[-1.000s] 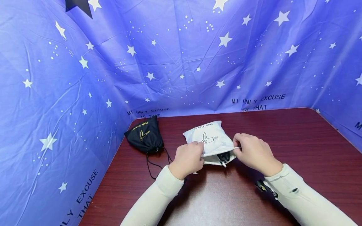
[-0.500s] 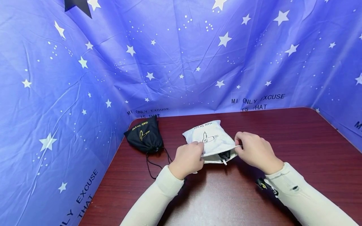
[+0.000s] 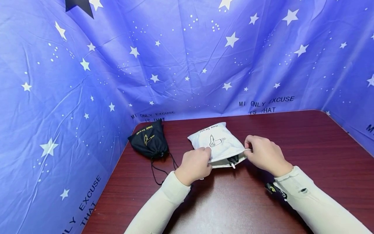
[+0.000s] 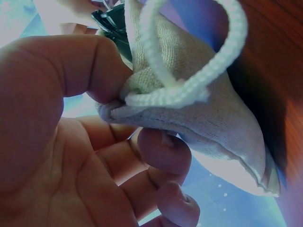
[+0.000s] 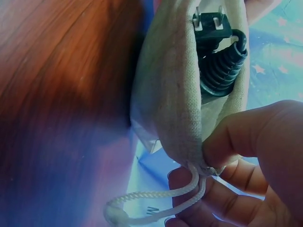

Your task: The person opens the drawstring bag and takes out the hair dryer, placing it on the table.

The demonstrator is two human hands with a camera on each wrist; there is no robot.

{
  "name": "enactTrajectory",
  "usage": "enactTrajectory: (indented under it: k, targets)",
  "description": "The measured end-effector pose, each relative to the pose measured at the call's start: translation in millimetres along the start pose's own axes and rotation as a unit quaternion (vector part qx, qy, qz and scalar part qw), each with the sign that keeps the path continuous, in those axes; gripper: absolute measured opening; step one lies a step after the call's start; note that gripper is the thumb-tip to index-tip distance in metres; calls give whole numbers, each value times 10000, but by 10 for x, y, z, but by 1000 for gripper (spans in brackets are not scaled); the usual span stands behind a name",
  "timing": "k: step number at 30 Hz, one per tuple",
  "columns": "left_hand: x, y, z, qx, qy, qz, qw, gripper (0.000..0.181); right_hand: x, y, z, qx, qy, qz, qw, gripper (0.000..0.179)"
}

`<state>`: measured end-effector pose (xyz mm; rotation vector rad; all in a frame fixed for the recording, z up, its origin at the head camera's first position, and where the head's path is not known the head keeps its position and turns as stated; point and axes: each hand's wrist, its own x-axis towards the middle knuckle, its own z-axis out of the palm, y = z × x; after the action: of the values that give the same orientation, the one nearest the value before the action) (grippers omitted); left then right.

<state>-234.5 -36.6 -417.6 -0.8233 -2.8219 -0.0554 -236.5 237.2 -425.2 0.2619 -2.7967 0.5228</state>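
Note:
A white drawstring bag point(image 3: 223, 139) printed "Hair Dryer" lies on the table with its mouth toward me, spread apart. My left hand point(image 3: 195, 165) pinches the left corner of the mouth, thumb on the inside, a white cord loop point(image 4: 232, 47) hanging beside it in the left wrist view. At the right corner my right hand point(image 3: 266, 155) pinches the hem between thumb and fingers; another cord point(image 5: 161, 194) loops there. Inside the mouth show a black two-pin plug point(image 5: 213, 30) and a ribbed black cord end point(image 5: 222, 73). Whatever lies deeper is hidden by the cloth.
To the left on the dark red table point(image 3: 315, 156) lies a black drawstring bag point(image 3: 150, 139), also printed "Hair Dryer", its cords trailing toward my left sleeve. A blue star-printed curtain point(image 3: 187, 58) encloses the table at the back and sides.
My right hand has shifted slightly right and away from me, drawing the bag's right corner outward and stretching the mouth wider. My left hand stays nearly in place.

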Motion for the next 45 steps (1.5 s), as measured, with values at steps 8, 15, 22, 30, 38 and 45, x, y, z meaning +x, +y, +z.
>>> enactTrajectory:
  k: [8,15,22,30,38,45]
  targets:
    - [16,23,13,29,-43,85,10000,23,52,113,29,146,-177,164,9996,12]
    - [20,33,46,-35,-288,56,9996,21,59,137,57,191,-247,199,9993,11]
    - [37,49,93,-197,-939,-186,9952,19,54,163,99,110,-294,241,9992,10]
    - [23,47,176,-125,-1138,-222,9932,20,31,142,197,82,-595,300,9977,13]
    - [3,30,155,-178,-1203,-140,9925,24,18,112,200,2,-632,244,9977,18]
    - [12,20,142,-86,-1330,-171,9909,28,23,96,114,-130,-695,215,9973,32]
